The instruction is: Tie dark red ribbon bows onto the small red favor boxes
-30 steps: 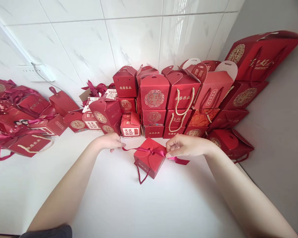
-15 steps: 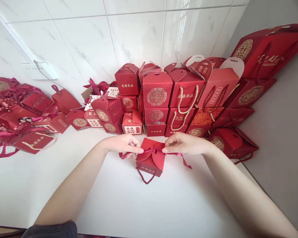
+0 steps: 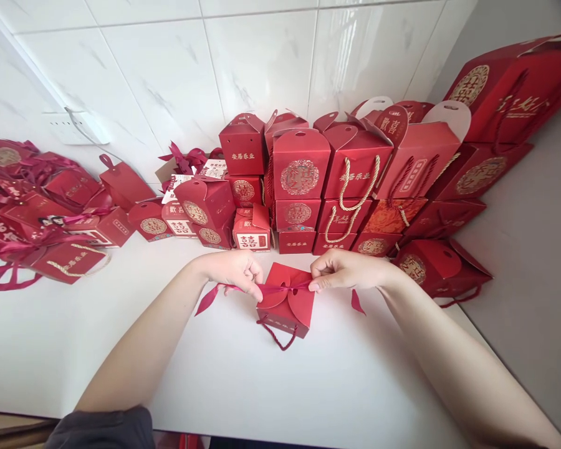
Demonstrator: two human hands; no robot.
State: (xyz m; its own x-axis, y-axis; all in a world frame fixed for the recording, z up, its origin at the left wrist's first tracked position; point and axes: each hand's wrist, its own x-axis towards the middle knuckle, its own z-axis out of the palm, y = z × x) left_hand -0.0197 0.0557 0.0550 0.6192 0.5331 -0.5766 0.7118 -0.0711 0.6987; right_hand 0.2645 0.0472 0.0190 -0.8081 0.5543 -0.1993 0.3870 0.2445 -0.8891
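A small red gift box (image 3: pixel 286 307) with curved, overlapping top flaps stands on the white table in front of me. From its front face hangs a dark red cord handle (image 3: pixel 280 342). A magenta ribbon (image 3: pixel 280 289) crosses the top, knotted or crossed near the holes in the flaps; which of the two I cannot tell. My left hand (image 3: pixel 237 272) is closed on the ribbon at the box's left edge, a loose tail trailing to the left. On the right side my right hand (image 3: pixel 343 270) pinches the ribbon's other end, its tail hanging below the fingers.
Stacked red gift boxes (image 3: pixel 300 168) line the tiled wall behind the hands. More boxes (image 3: pixel 449 268) are piled at the right against the grey wall. At the left lies a heap of ribboned boxes (image 3: pixel 65 262). A wall socket (image 3: pixel 75 128) with a cable sits above it.
The left hand has shifted slightly left and down along the ribbon, and its tail now stretches out further left. The right hand stays near the box's right edge, still pinching.
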